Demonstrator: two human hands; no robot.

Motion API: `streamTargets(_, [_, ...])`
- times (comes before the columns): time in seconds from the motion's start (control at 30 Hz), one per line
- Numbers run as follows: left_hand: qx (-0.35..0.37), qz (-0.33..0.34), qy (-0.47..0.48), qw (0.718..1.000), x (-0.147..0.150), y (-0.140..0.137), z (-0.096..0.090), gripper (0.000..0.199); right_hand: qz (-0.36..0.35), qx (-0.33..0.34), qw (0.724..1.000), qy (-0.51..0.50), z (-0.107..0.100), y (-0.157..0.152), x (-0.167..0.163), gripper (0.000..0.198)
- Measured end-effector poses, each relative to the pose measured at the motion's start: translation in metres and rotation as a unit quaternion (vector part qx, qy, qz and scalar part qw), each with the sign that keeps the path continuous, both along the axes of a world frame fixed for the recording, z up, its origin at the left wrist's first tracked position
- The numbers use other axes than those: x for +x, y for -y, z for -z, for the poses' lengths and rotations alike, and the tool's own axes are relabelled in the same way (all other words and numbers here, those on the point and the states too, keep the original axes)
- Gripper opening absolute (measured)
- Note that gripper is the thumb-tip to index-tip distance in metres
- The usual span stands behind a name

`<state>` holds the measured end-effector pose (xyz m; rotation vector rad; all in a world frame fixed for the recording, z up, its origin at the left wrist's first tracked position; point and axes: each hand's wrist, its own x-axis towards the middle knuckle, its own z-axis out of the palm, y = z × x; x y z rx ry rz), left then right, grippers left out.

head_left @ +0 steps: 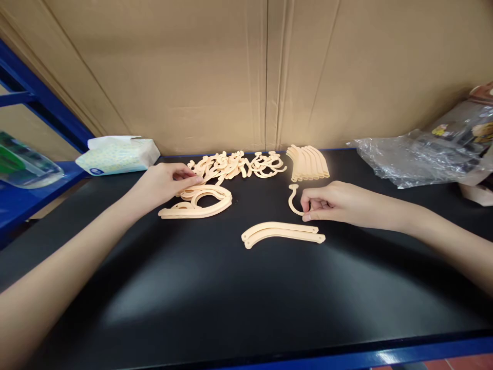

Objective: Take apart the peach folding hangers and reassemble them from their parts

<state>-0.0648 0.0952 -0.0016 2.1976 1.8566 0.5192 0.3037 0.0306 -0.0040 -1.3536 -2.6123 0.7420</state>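
My right hand [323,203] pinches the end of a beige plastic hook [295,200], its curve and flat head pointing away from me. In front of it, two curved beige hanger arms [283,234] lie side by side on the black tabletop [231,298]. My left hand [169,180] is closed at the near left edge of a loose pile of small beige hooks and pieces [221,167]. What its fingertips hold, if anything, is hidden. Just below that hand lies a stack of folded beige hangers [200,205].
Several curved hanger arms [308,163] stand in a neat row at the back right, beside more hooks [267,164]. A tissue pack [117,154] lies back left; clear plastic bags [404,156] lie on the right. Cardboard [215,77] walls the back. A blue frame [50,103] rises left.
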Motion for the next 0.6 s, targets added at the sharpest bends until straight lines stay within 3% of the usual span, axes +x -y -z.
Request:
streamTargets(0.3, [-0.061, -0.075, 0.105, 0.99, 0.013, -0.016, 0.0, 0.048, -0.003, -0.005, 1.0, 0.002, -0.002, 0.001, -0.001, 0.034])
streamTargets(0.6, [-0.073, -0.053, 0.153, 0.984, 0.011, -0.015, 0.0, 0.04, -0.01, 0.001, 1.0, -0.005, -0.001, 0.002, 0.001, 0.034])
